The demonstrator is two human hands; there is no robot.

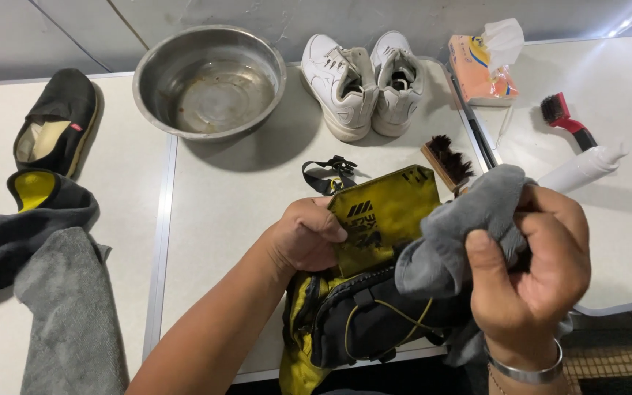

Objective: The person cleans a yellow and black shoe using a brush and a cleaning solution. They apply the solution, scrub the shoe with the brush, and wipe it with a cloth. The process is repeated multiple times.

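Closest to me, my right hand (532,274) is bunched into a fist around a grey cloth (462,223), fingers curled tight on the fabric and the thumb pressed across the front; a silver bangle (528,371) sits on that wrist. Just left of it, my left hand (305,234) pinches the flat yellow tongue of a yellow-and-black shoe (371,292), thumb on top of the flap and the other fingers tucked behind it. I see the shoe hanging over the near edge of the white table (221,212), between my two hands: olive-yellow upper, black side panels, thin elastic cord lacing looped across the black part, and dark printed marks on the tongue. The cloth touches the tongue's right edge.

Off to my left on the table lies a second grey cloth (71,314), with the matching shoe (34,212) just beyond it, its yellow lining showing, and a black slip-on shoe (56,121) farther back. Past the tongue I make out a black strap (328,174) and a wooden brush (446,162). Farther right lie a white tube (583,167) and a red-handled brush (566,118). At the far edge stand a steel bowl (208,80), a pair of white sneakers (363,80) and an orange tissue pack (483,67).
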